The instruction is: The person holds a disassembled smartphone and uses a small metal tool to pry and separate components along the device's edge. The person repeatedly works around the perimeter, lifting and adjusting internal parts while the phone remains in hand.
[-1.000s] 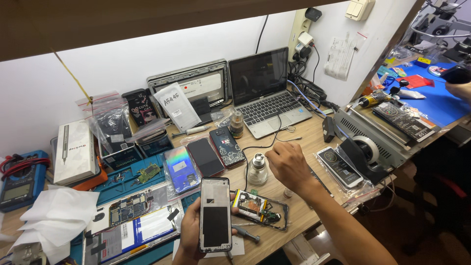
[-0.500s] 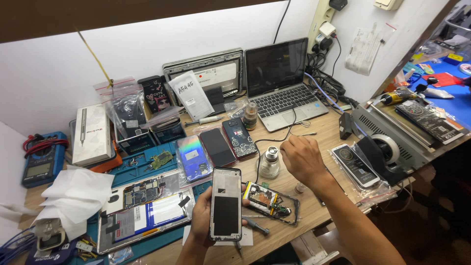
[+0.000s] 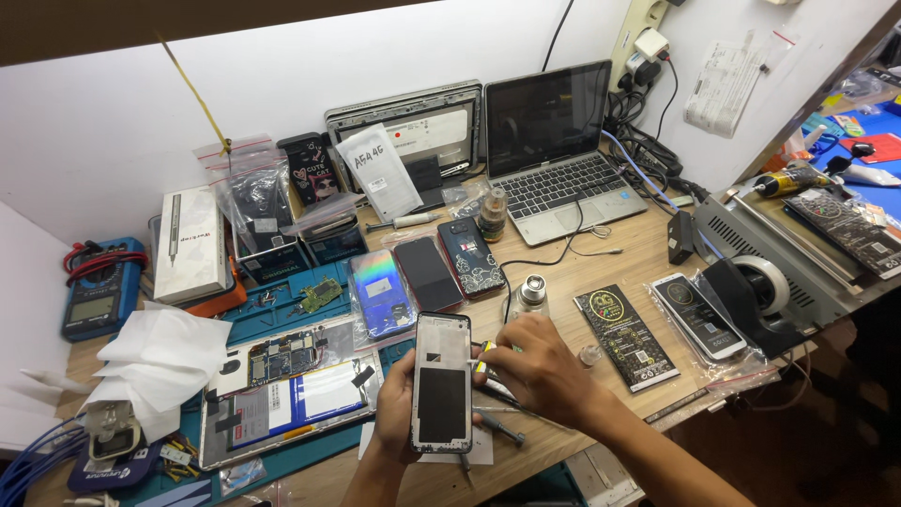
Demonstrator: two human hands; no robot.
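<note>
The left hand [image 3: 399, 413] holds a white-framed, opened phone body [image 3: 442, 383] upright over the cluttered wooden bench [image 3: 601, 272] (laptop behind); the right hand [image 3: 535, 366] rests beside it on small tools.

White-framed phone [image 3: 442, 382], screen removed, held upright above the wooden desk [image 3: 648, 244].

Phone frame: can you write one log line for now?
left hand: holds phone frame upright | right hand: beside it, over tools | wooden desk
</note>
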